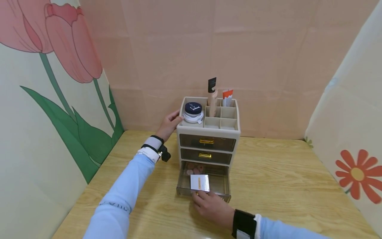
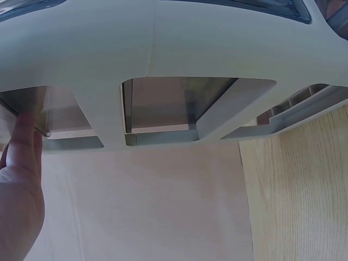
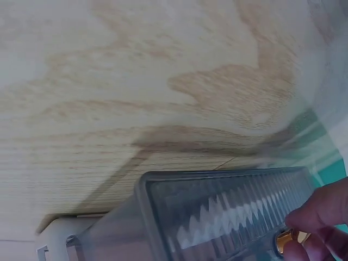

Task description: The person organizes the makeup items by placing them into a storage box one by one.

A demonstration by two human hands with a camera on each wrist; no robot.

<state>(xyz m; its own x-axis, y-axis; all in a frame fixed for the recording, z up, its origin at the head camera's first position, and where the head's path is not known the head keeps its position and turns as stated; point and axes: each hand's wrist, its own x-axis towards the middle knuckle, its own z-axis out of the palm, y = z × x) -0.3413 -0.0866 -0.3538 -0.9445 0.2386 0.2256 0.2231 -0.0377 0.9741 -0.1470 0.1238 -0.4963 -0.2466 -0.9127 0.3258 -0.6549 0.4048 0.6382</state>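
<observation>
A white desktop organizer [image 1: 209, 132] stands on the table with its bottom drawer [image 1: 220, 182] pulled out. My right hand [image 1: 212, 207] is at the drawer's front; in the right wrist view, its thumb and fingers pinch the gold handle [image 3: 283, 241]. Inside the drawer are a white square box [image 1: 200, 182] and several small pinkish pieces [image 1: 195, 169]. My left hand [image 1: 170, 126] rests against the organizer's upper left side, fingers extended. The left wrist view shows those fingers [image 2: 24, 144] by an opening in the side wall.
On the organizer's top sit a dark-lidded round jar [image 1: 193, 108], a beige tube with a black cap [image 1: 213, 99] and a red-and-white tube [image 1: 227, 98]. Two upper drawers [image 1: 221, 143] are closed. The wooden table [image 1: 277, 179] meets a pink backdrop [image 1: 262, 66] behind.
</observation>
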